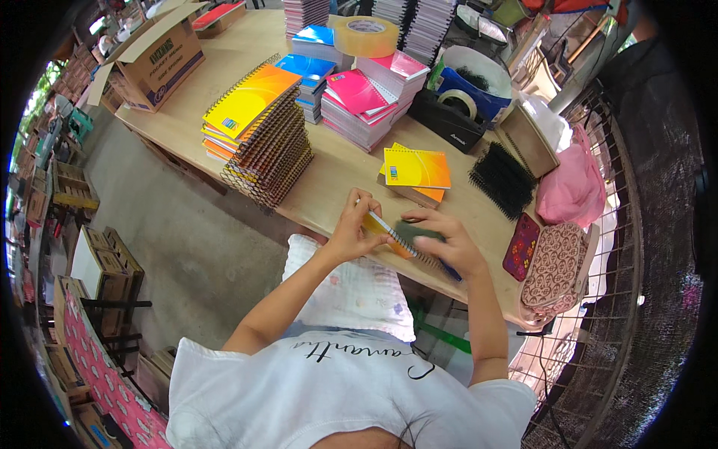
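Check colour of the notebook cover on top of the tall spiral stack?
Yellow fading to orange, head view.

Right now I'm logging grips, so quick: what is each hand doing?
Left hand: fingers closed on the left end of the spiral notebook.
Right hand: laid flat on the same notebook, pressing it; grip cannot be told.

Spiral notebook (404,243): cover largely hidden under both hands; its design cannot be told.
Right hand (447,245): fingertips concealed behind the notebook's edge.
Notebook stacks (419,19) at desk's (336,172) far end: tops cut off by the picture's edge.
Cardboard box (161,56): contents not visible.
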The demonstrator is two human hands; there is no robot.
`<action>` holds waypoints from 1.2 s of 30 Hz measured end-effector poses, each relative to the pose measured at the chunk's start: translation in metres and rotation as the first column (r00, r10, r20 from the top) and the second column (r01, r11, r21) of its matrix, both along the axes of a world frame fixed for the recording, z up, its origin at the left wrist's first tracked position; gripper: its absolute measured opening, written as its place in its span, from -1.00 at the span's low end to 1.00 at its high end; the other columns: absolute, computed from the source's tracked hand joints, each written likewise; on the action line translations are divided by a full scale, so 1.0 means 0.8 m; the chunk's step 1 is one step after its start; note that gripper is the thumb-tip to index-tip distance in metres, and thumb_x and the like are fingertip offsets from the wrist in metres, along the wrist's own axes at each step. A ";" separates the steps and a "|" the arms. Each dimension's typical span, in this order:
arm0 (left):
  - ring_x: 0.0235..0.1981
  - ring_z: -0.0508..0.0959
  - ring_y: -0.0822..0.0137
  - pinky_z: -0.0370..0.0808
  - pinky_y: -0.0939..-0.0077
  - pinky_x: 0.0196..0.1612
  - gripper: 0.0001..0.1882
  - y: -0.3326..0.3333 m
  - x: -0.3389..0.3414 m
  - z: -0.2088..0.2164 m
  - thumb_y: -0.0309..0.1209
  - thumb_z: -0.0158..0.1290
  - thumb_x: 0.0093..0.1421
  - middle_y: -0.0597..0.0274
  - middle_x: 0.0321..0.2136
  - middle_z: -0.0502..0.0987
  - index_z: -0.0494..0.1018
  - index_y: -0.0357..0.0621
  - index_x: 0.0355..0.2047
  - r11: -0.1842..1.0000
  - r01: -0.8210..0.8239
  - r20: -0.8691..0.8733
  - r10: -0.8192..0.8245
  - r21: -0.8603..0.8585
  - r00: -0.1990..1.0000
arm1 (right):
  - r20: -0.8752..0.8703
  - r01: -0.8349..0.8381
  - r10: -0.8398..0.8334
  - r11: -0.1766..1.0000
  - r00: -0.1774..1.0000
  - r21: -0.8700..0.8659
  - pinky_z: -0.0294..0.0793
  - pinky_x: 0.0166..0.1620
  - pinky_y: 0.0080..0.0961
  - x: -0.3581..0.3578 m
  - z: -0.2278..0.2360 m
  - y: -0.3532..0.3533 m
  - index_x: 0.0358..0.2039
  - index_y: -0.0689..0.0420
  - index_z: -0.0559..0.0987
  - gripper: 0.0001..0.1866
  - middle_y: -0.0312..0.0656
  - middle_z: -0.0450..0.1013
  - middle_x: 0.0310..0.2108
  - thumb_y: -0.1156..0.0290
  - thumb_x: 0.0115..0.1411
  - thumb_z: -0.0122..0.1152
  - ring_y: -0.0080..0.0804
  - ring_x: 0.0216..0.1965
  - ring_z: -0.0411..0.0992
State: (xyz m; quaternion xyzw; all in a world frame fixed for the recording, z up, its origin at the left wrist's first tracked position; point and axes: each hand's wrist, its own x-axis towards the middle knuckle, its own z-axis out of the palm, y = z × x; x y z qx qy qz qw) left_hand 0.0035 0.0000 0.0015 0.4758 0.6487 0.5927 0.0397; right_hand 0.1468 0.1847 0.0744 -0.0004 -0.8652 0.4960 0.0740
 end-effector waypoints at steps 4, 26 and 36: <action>-0.18 0.30 0.15 0.31 0.36 -0.08 -0.45 0.003 0.002 0.002 -0.31 0.42 -0.21 0.14 -0.29 0.23 0.31 -0.16 -0.30 1.000 -0.002 -0.025 0.001 -0.010 1.000 | 0.001 -0.024 0.024 0.992 1.000 -0.127 0.36 0.09 -0.31 -0.007 0.007 -0.004 -0.11 0.19 0.61 -0.63 0.01 0.44 0.01 0.28 0.09 0.26 -0.11 0.07 0.38; -0.21 0.43 0.54 0.40 0.65 -0.07 -0.68 -0.001 -0.013 0.008 -0.58 0.20 0.09 0.36 -0.28 0.42 0.34 -0.19 -0.18 0.897 0.316 0.653 -0.442 0.309 0.615 | -0.041 0.115 -0.120 0.988 0.992 -0.101 0.38 0.04 -0.42 -0.012 -0.013 -0.015 -0.11 0.22 0.61 -0.65 -0.01 0.47 0.00 0.28 0.16 0.24 -0.24 0.00 0.43; -0.18 0.46 0.50 0.39 0.60 -0.03 -0.37 -0.010 -0.004 0.034 -0.59 0.22 0.06 0.24 -0.21 0.47 0.19 -0.10 0.11 0.920 0.271 0.667 -0.393 0.284 0.633 | -0.328 0.586 -0.539 0.425 0.776 0.690 0.19 0.20 -0.05 0.065 -0.028 0.061 -0.03 0.09 0.57 -0.58 0.03 0.29 0.14 0.28 0.07 0.30 0.05 0.17 0.22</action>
